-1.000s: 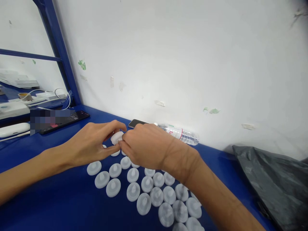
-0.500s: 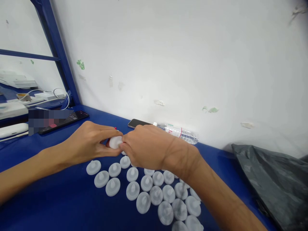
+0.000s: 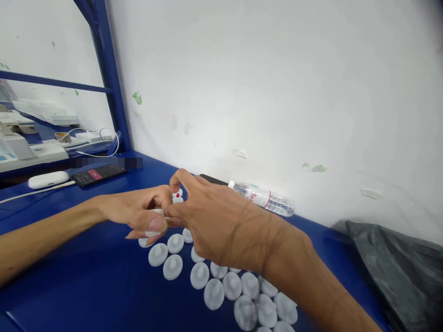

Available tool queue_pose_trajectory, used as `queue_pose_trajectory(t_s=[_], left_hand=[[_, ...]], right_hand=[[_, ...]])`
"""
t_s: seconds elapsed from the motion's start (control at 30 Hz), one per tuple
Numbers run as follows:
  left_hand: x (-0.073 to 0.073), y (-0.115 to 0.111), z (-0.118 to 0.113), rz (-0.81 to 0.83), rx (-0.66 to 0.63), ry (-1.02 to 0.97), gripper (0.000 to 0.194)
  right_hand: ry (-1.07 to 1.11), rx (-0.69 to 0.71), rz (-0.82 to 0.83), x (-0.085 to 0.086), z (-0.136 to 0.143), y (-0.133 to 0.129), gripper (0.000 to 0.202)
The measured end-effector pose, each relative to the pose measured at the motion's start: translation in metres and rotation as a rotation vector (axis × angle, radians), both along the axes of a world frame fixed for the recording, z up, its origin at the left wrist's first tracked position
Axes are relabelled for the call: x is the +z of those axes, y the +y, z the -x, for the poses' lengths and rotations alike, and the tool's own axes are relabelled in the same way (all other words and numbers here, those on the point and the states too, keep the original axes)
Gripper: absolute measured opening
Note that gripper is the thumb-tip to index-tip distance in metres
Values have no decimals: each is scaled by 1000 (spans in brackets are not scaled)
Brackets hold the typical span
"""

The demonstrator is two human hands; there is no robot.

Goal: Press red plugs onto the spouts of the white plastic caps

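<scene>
Fingers (image 3: 158, 224), left hand (image 3: 140, 210): gripping white cap (image 3: 158, 212) | right hand (image 3: 216, 221): curled, hold unclear | more caps (image 3: 213, 293): spread on blue desk (image 3: 86, 286)

White piece (image 3: 152, 234) in left hand (image 3: 145, 214); translucent nubbed discs (image 3: 200, 275) nearby

Bright wall (image 3: 263, 87), soft shadows, darkened top corner

The only view, head-worn, looks from close above the near side of the table (image 3: 104, 290), facing forward and down across it to the wall (image 3: 270, 92) behind it.
</scene>
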State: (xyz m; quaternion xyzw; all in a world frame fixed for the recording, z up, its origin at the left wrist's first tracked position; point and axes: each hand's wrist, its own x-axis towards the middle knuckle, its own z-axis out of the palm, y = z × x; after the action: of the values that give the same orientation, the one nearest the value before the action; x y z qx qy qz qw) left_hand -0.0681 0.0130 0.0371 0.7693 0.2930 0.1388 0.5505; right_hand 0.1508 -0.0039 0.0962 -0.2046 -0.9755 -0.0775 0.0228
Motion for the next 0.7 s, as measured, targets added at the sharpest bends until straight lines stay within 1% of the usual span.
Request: queue_pose_trajectory(t_s=[0.1,0.17,0.2,0.23,0.27,0.33,0.37,0.4,0.47,0.5,0.53,0.6,0.63,0.7], left_hand=[[-2,1,-2,14,32,-59,59],[1,2,1,-4,89,-119,63],[4,3,4,-26,131,-152,64],[7,5,9,-59,186,-186,63],[11,7,14,-101,252,-212,61],[16,14,23,-201,417,-231,51],[17,18,26,-250,500,-218,44],[17,22,28,-294,573,-189,37],[12,30,30,-363,668,-95,26],[9,34,30,-387,694,-42,25],[5,38,29,-406,709,5,28],[-2,43,30,-450,735,82,35],[-5,46,31,-505,752,136,37],[-10,50,34,-646,785,267,37]], right_hand=[[71,41,-57,-1,1,2,44],[122,43,-125,2,-7,10,40],[145,20,-154,4,-14,17,36],[150,-41,-168,7,-22,24,31],[155,-117,-147,10,-31,32,26],[89,-356,-10,15,-48,47,33],[27,-465,91,16,-54,54,33],[-33,-548,193,16,-58,58,28],[-173,-640,363,12,-60,64,14],[-250,-666,415,9,-58,64,8],[-324,-694,441,6,-55,64,7],[-429,-782,458,2,-49,62,11],[-448,-825,447,1,-47,62,13],[-414,-860,406,0,-47,62,12]])
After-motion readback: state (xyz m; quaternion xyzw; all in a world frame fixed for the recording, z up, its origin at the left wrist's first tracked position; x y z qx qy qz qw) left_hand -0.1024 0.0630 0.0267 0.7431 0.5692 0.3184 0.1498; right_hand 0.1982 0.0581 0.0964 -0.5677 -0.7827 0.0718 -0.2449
